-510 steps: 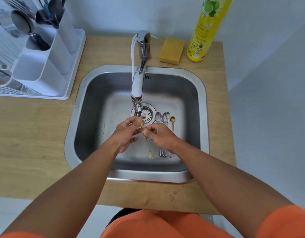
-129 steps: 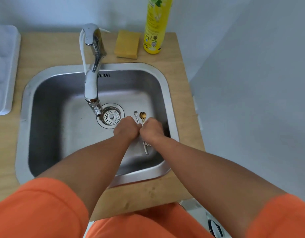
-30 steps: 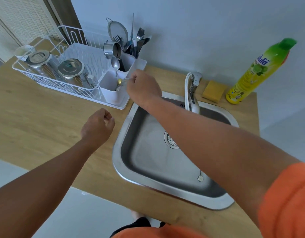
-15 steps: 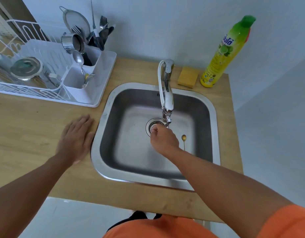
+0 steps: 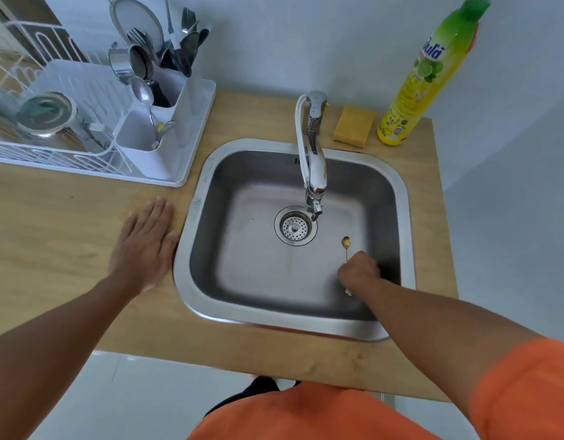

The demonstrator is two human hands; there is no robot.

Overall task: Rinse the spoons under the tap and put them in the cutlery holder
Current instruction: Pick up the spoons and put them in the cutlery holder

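Observation:
One small gold spoon point(image 5: 346, 243) lies on the floor of the steel sink point(image 5: 211, 192), right of the drain point(image 5: 295, 226). My right hand point(image 5: 359, 270) is down in the sink with its fingers closed over the spoon's handle; the bowl sticks out beyond the knuckles and the white handle end shows below the wrist. My left hand point(image 5: 145, 243) rests flat on the wooden counter left of the sink, fingers spread, holding nothing. The tap point(image 5: 315, 160) arches over the drain; no water is visible. The white cutlery holder point(image 5: 147, 134) at the back left holds spoons in its near compartment.
A white dish rack point(image 5: 52, 128) with metal lids and cups stands left of the holder, forks and a strainer in the rear compartment. A yellow sponge point(image 5: 353, 125) and a yellow-green dish soap bottle point(image 5: 423, 81) stand behind the sink at the right. The counter's front edge is near my body.
My right hand left the cutlery holder, crossed back over the drain, and closed on the gold spoon. My left hand opened and settled flat on the counter.

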